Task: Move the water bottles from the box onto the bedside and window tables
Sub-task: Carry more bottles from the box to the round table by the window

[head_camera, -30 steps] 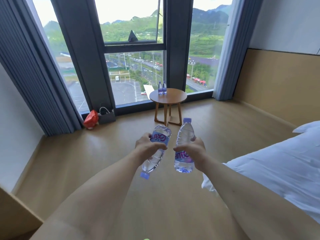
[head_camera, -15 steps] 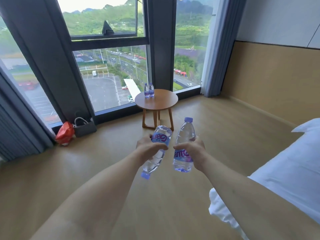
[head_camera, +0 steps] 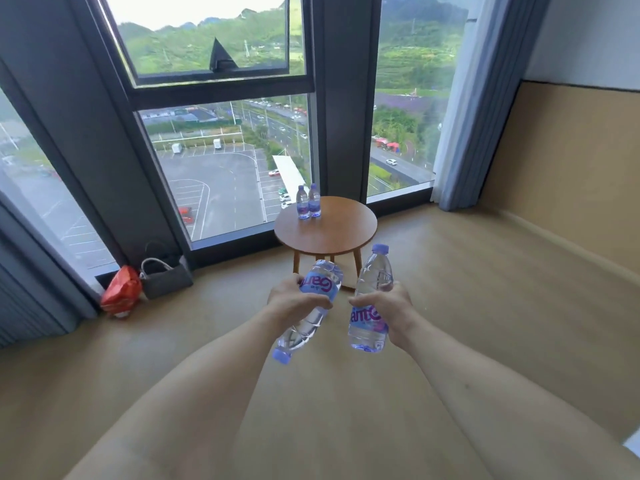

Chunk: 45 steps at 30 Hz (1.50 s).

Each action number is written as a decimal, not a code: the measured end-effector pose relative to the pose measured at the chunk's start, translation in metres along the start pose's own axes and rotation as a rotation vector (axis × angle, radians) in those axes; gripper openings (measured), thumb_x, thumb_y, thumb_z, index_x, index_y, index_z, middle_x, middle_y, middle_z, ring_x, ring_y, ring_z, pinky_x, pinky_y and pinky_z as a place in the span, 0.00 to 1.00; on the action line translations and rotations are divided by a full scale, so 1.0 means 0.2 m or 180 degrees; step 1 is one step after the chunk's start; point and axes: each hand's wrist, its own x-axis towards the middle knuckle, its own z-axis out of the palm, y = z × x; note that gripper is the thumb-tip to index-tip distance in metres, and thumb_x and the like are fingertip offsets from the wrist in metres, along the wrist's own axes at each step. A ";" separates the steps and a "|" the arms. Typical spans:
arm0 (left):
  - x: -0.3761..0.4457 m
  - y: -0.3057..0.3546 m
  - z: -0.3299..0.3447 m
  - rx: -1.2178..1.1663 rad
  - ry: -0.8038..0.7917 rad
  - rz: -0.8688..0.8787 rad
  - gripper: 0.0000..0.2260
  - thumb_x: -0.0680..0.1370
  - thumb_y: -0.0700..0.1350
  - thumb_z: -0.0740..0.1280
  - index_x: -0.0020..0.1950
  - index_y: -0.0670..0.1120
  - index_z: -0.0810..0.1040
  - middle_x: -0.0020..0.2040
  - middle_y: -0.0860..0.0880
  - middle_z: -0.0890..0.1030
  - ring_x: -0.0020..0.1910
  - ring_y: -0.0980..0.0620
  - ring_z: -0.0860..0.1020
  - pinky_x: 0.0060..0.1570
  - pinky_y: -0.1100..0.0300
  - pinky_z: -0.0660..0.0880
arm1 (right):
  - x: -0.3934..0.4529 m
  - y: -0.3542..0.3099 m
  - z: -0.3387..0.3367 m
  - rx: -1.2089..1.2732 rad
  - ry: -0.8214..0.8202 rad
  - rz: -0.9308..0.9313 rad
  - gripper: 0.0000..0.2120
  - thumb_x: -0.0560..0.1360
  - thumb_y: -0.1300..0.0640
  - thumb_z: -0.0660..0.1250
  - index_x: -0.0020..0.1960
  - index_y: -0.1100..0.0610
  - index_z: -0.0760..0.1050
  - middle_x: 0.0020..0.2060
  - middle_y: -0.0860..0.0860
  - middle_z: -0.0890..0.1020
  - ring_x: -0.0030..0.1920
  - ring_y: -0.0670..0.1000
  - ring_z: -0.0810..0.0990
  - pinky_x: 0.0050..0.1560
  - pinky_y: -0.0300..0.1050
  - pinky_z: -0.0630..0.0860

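Bottles fill both our hands; our left hand (head_camera: 294,301) wraps its fingers round a tipped bottle (head_camera: 311,308), with its purple cap pointing down and back at us; our right hand (head_camera: 384,306) curls tight round an upright bottle (head_camera: 370,299), with its cap on top; the two bottles sit near each other but do not touch; we hold them up over the wood floor (head_camera: 485,306); just past them stands a small round table (head_camera: 325,230) by the big window (head_camera: 225,150); two more bottles (head_camera: 308,202) stand side by side at the far edge of that table; a red bag (head_camera: 121,292) and a grey bag (head_camera: 166,277) sit on the floor under the window, at the left; a blue curtain (head_camera: 467,98) hangs at the right.
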 end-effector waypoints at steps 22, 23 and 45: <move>2.20 0.25 -0.19 0.0325 -0.0534 -0.0300 0.23 0.55 0.54 0.81 0.46 0.51 0.82 0.44 0.49 0.84 0.41 0.53 0.83 0.34 0.62 0.81 | 2.00 -0.44 0.62 0.0129 0.0411 0.0138 0.27 0.68 0.45 0.81 0.59 0.59 0.77 0.46 0.59 0.87 0.40 0.58 0.88 0.35 0.52 0.84; 2.29 0.27 -0.21 0.0359 -0.0605 -0.0313 0.23 0.54 0.55 0.80 0.46 0.51 0.82 0.44 0.49 0.84 0.41 0.52 0.84 0.33 0.61 0.82 | 2.07 -0.46 0.64 0.0130 0.0435 0.0140 0.28 0.66 0.45 0.82 0.58 0.58 0.77 0.45 0.58 0.87 0.39 0.57 0.88 0.36 0.51 0.84; 4.04 0.75 0.10 0.1689 -0.1277 -0.0697 0.28 0.57 0.56 0.83 0.53 0.50 0.79 0.46 0.47 0.84 0.33 0.45 0.86 0.31 0.55 0.82 | 4.12 -0.72 0.59 -0.0714 0.0153 0.0468 0.26 0.64 0.58 0.84 0.52 0.56 0.70 0.45 0.53 0.81 0.42 0.50 0.81 0.39 0.44 0.75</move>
